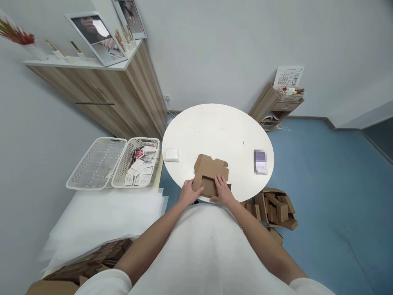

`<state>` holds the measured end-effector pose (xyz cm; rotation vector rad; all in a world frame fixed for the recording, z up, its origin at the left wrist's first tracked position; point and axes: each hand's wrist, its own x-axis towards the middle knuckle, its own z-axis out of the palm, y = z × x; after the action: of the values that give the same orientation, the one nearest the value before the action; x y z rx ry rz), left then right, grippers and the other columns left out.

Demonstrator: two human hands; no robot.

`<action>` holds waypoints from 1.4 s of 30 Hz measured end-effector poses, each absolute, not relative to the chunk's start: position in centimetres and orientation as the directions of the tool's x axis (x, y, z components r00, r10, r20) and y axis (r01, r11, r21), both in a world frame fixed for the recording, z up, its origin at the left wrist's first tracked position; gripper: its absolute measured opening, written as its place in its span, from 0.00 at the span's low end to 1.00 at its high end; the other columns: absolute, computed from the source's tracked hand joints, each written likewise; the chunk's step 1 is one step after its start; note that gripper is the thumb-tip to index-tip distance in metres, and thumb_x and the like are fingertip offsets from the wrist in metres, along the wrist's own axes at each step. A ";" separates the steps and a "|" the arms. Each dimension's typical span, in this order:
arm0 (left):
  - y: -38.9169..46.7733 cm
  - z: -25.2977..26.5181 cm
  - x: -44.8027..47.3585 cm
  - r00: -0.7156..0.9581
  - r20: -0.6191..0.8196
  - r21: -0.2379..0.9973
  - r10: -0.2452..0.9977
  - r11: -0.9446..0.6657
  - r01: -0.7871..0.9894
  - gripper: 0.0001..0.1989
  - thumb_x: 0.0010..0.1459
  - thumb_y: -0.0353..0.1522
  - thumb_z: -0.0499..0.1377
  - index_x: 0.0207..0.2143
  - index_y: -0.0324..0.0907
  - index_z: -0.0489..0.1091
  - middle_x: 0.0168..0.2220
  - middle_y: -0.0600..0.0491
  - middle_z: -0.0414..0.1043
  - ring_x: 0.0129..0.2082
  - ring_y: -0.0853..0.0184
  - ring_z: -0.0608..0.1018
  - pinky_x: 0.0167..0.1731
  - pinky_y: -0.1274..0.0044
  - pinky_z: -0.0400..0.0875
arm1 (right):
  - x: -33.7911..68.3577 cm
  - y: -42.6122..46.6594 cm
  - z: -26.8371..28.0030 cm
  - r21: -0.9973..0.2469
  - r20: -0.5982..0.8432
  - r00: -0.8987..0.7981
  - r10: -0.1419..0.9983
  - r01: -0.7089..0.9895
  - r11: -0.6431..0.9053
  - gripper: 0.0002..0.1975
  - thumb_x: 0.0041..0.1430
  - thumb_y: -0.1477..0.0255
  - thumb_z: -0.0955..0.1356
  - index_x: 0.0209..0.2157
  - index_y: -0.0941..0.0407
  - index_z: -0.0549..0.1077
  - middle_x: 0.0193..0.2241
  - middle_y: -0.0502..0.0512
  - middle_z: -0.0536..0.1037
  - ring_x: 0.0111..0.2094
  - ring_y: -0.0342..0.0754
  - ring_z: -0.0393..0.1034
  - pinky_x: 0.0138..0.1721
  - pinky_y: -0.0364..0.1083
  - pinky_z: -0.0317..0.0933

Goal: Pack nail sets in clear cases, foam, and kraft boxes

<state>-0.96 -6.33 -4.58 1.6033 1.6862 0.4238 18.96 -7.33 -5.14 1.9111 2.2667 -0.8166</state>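
Round and white, the surface (221, 123) sits near a pale wall (227, 53), and I see the cardboard box (211, 169) at its near edge. Watching remotely, I find the left hand (188, 193) and right hand (223, 191) each with fingers grasping a side of it. I'd judge folding partway done — a hollow has formed, yet the lid flap (207, 159) lies open, so closing seems to remain. No brand shows on the cardboard — the purple-and-white pack (260, 162) is blurred, the basket's (122, 169) printed slips (143, 167) too small to read.
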 end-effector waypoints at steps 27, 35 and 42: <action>-4.8 -4.9 -1.2 0.129 -0.526 0.343 0.841 0.071 0.937 0.15 0.58 0.37 0.43 0.45 0.40 0.57 0.39 0.43 0.71 0.39 0.58 0.74 0.33 0.72 0.63 | 19.4 -7.2 -4.2 -0.285 -0.465 -0.256 0.847 0.950 0.131 0.60 0.34 0.57 0.72 0.60 0.56 0.31 0.62 0.57 0.34 0.62 0.56 0.24 0.55 0.54 0.43; -6.3 -3.5 -2.8 0.345 -0.412 0.475 0.843 -0.125 0.871 0.56 0.36 0.50 0.61 0.60 0.46 0.33 0.52 0.45 0.60 0.48 0.55 0.69 0.39 0.74 0.63 | 20.0 -7.4 -4.1 -0.289 -0.447 -0.290 0.846 0.942 0.171 0.60 0.35 0.58 0.72 0.60 0.54 0.29 0.62 0.56 0.34 0.62 0.56 0.24 0.55 0.56 0.42; -4.7 -4.3 -1.9 0.390 -0.409 0.481 0.825 -0.168 0.860 0.56 0.32 0.46 0.65 0.60 0.50 0.36 0.51 0.47 0.62 0.48 0.56 0.69 0.39 0.74 0.63 | 20.9 -8.2 -3.8 -0.300 -0.398 -0.261 0.879 0.943 0.144 0.57 0.36 0.55 0.70 0.60 0.53 0.32 0.62 0.58 0.32 0.62 0.57 0.23 0.56 0.59 0.35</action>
<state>-1.89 -4.71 -4.28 1.9939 1.4401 -0.0694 20.91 -8.16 -3.79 1.8265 2.2757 -0.7553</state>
